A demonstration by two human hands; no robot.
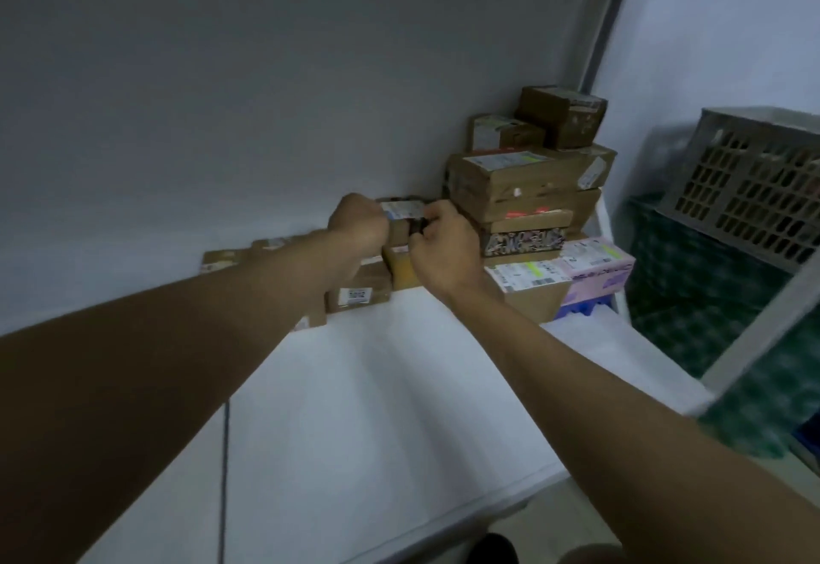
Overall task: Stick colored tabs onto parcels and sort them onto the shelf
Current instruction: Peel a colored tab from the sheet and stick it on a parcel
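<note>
Both hands — left (358,220), right (437,240) — curled round small parcel (404,213) above low boxes (360,292) at shelf (355,386) back, beside stack (528,190); lower flat, label up — release only once seated.

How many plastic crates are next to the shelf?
2: a grey lattice crate at upper right, resting on a dark green crate below it. Others may be hidden beyond the frame.

dim, bluish cast | soft motion blur throughout | wide-angle bending at edges | no glare
</note>
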